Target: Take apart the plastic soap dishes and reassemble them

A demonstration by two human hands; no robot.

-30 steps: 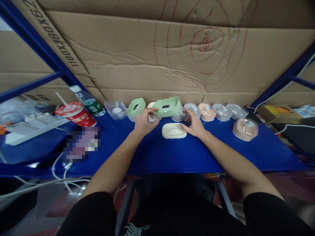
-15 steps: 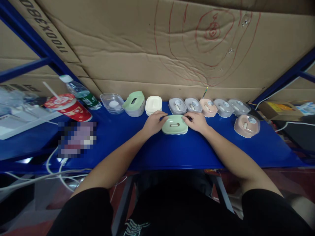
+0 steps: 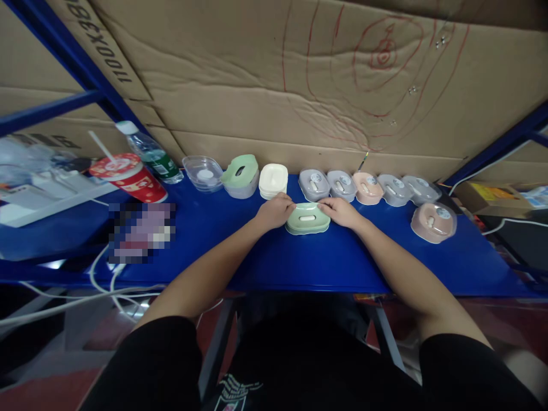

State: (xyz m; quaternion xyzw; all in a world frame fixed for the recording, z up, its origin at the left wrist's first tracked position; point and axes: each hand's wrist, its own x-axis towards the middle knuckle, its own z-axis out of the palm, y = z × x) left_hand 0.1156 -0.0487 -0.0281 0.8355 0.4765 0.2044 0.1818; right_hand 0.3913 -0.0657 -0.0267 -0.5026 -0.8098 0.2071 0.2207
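A light green plastic box with a pale slot-shaped piece in its top lies before me on the blue table. My left hand grips its far left corner, fingers curled at the rim. At the far right corner my right hand has its thumb and fingers closed on the edge. The fingertips behind the box are partly hidden. Beyond my left hand sits a cream stack of lids or trays. A green lid rests askew on a clear container to its left.
Several grey lidded boxes and a pink one line the back by the cardboard wall. Another pink box stands at right. Clear containers, a bottle, a red cup and cables are at left.
My view has shifted a little, so most things appear farther right. Both hands stay on the green box, and more of its near side shows now.
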